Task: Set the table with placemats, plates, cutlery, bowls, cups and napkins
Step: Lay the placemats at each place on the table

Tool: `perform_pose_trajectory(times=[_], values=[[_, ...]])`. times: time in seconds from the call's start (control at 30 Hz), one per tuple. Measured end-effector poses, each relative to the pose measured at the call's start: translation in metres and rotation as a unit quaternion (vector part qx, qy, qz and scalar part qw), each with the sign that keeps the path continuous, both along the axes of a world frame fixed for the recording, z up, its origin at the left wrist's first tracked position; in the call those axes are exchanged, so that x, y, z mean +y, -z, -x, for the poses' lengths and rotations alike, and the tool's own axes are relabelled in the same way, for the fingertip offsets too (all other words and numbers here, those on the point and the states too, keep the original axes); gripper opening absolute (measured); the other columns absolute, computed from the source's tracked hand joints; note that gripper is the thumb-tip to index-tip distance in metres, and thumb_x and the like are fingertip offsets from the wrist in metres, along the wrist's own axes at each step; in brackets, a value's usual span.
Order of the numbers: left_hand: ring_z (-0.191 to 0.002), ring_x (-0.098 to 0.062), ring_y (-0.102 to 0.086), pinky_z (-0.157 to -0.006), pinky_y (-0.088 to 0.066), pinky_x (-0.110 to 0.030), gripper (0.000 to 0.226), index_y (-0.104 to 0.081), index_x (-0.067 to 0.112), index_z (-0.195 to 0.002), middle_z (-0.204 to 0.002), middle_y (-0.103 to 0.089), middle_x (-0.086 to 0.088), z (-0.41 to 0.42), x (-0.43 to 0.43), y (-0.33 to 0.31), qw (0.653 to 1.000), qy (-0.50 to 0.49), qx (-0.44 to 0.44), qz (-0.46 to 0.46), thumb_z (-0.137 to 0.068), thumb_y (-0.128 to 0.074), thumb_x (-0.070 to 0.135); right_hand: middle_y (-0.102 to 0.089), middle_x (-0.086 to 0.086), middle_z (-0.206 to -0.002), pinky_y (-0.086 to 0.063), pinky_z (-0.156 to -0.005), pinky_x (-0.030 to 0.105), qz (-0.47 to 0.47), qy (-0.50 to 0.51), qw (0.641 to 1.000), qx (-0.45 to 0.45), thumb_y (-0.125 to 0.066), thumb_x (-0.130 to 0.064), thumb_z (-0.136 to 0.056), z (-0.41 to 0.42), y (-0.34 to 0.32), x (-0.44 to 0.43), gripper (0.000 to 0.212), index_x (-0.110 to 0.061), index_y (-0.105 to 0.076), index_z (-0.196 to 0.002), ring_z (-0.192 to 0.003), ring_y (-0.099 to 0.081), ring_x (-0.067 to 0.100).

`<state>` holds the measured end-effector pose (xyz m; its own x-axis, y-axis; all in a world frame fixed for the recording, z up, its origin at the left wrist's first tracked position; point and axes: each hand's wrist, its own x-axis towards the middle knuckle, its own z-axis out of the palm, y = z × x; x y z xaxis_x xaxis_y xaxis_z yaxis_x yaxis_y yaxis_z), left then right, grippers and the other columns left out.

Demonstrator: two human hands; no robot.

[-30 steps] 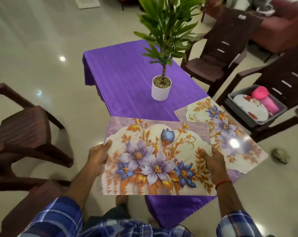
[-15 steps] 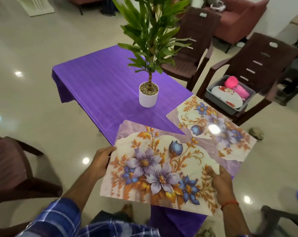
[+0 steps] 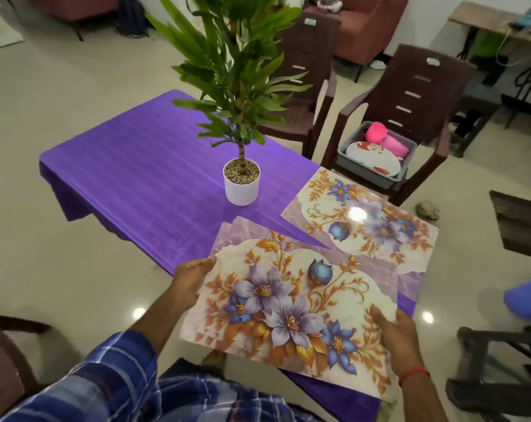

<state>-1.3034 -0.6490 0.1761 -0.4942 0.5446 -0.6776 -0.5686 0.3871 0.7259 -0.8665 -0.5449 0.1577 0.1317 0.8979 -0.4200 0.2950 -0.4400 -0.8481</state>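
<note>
Here, the left grip (image 3: 194, 278) and right grip (image 3: 398, 339) each clasp an opposite edge of the floral placemat (image 3: 288, 306), held between them over the worktop (image 3: 136, 178); a second placemat (image 3: 364, 220) lies just beyond the right grip.

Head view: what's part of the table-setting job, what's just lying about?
Job: held placemat, laid placemat, plate and pink cups in grey tub, table.
Lying about: potted plant, lump on floor, blue object at right edge.
</note>
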Motion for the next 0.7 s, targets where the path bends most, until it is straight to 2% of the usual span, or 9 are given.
perform_pose_trajectory(times=[0.07,0.17,0.27,0.33,0.43,0.53,0.6,0.7], values=[[-0.096,-0.042,-0.072,-0.091,-0.055,-0.066,0.021,-0.077,-0.001,-0.096,-0.098,-0.075,-0.025,0.012,0.019,0.008,1.000,0.024,0.011,0.013,-0.086,-0.082,0.016,-0.075,0.005,-0.106,-0.055,-0.095,0.053,0.001,0.024,0.999,-0.022,-0.076,-0.027,-0.089,0.004,-0.002,-0.002,0.030,-0.014,-0.070,-0.115,-0.097,-0.071,0.027],[-0.088,-0.035,-0.071,-0.090,-0.058,-0.060,0.020,-0.080,0.005,-0.094,-0.091,-0.077,-0.020,0.031,0.045,0.022,0.995,0.082,0.044,0.029,-0.083,-0.085,0.021,-0.074,0.007,-0.104,-0.056,-0.093,0.052,0.010,0.067,0.996,-0.059,-0.076,-0.028,-0.088,0.017,-0.007,-0.011,0.031,-0.011,-0.069,-0.113,-0.095,-0.070,0.029],[-0.076,-0.026,-0.067,-0.082,-0.060,-0.053,0.015,-0.082,0.014,-0.079,-0.087,-0.077,-0.015,0.047,0.065,0.029,0.984,0.147,0.092,0.036,-0.081,-0.087,0.029,-0.072,0.011,-0.102,-0.055,-0.087,0.044,0.020,0.105,0.988,-0.108,-0.074,-0.030,-0.090,0.032,-0.012,-0.023,0.035,-0.005,-0.068,-0.113,-0.090,-0.067,0.030],[-0.073,-0.021,-0.063,-0.074,-0.059,-0.045,0.015,-0.079,0.011,-0.076,-0.081,-0.074,-0.013,0.053,0.076,0.032,0.973,0.185,0.131,0.042,-0.083,-0.085,0.022,-0.069,0.015,-0.102,-0.052,-0.083,0.040,0.014,0.129,0.981,-0.142,-0.072,-0.030,-0.092,0.042,-0.014,-0.031,0.037,-0.001,-0.066,-0.114,-0.088,-0.063,0.031],[-0.075,-0.017,-0.062,-0.071,-0.057,-0.042,0.012,-0.079,0.005,-0.084,-0.081,-0.075,-0.011,0.064,0.086,0.038,0.947,0.249,0.200,0.033,-0.082,-0.085,0.014,-0.066,0.017,-0.103,-0.051,-0.085,0.045,0.025,0.163,0.971,-0.173,-0.070,-0.029,-0.094,0.053,-0.016,-0.041,0.038,0.002,-0.064,-0.116,-0.088,-0.060,0.033],[-0.073,-0.014,-0.065,-0.072,-0.058,-0.039,0.016,-0.081,0.007,-0.090,-0.085,-0.079,-0.010,0.076,0.097,0.044,0.914,0.306,0.262,0.038,-0.078,-0.089,0.016,-0.067,0.017,-0.109,-0.054,-0.091,0.051,0.011,0.197,0.961,-0.193,-0.069,-0.032,-0.094,0.063,-0.017,-0.052,0.039,0.000,-0.063,-0.117,-0.098,-0.064,0.039],[-0.072,-0.012,-0.066,-0.070,-0.056,-0.035,0.018,-0.081,0.007,-0.091,-0.083,-0.079,-0.009,0.079,0.105,0.043,0.890,0.339,0.303,0.040,-0.078,-0.089,0.017,-0.067,0.020,-0.111,-0.052,-0.089,0.043,-0.008,0.205,0.955,-0.212,-0.066,-0.031,-0.096,0.070,-0.021,-0.059,0.037,0.000,-0.062,-0.117,-0.099,-0.064,0.041],[-0.075,-0.016,-0.072,-0.073,-0.056,-0.037,0.022,-0.081,0.013,-0.089,-0.078,-0.078,-0.003,0.085,0.114,0.045,0.848,0.371,0.375,0.042,-0.075,-0.091,0.027,-0.063,0.012,-0.104,-0.049,-0.084,0.038,-0.038,0.212,0.959,-0.184,-0.063,-0.031,-0.098,0.080,-0.033,-0.061,0.033,-0.005,-0.058,-0.118,-0.093,-0.062,0.031]])
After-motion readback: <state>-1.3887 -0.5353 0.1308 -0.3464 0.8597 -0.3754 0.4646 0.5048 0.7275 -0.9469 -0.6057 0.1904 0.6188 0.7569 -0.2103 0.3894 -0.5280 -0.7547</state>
